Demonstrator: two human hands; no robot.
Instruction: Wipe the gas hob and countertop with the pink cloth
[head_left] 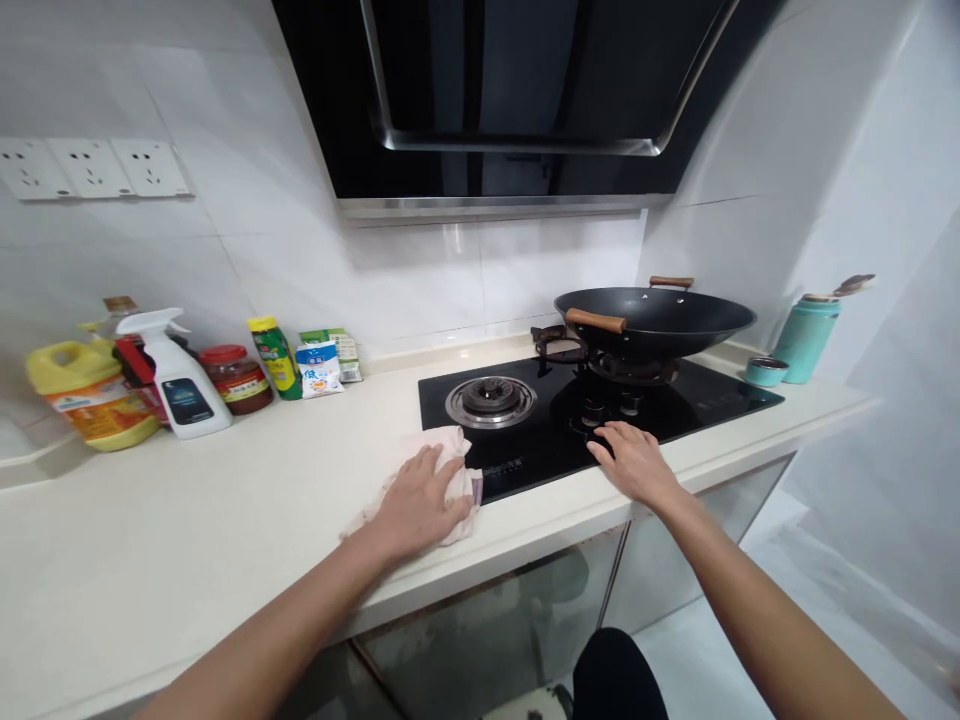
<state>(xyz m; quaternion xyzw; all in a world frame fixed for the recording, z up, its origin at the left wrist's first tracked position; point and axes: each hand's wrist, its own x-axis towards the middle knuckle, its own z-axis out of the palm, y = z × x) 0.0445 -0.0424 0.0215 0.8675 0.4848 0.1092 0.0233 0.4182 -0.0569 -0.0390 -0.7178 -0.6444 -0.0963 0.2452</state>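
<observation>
My left hand (pixel 426 500) presses a pale pink cloth (pixel 457 485) onto the front left corner of the black glass gas stove (pixel 540 460) and the counter beside it. Its fingers are bent over the bunched cloth. On the stove's front edge, just short of the two knobs (pixel 592 412), rests my right hand (pixel 634 462), with its fingers stretched out and nothing in them. The left burner (pixel 492 400) is bare, with a metal ring around it. A black wok (pixel 652 315) with wooden handles sits on the right burner.
Along the wall at left stand a yellow jug (pixel 82 400), a white spray bottle (pixel 184 380), a red-lidded jar (pixel 234 380), a green bottle (pixel 274 358) and small packets (pixel 321 368). A turquoise holder (pixel 808 340) and small bowl (pixel 766 372) stand at right. The range hood (pixel 510 100) hangs above.
</observation>
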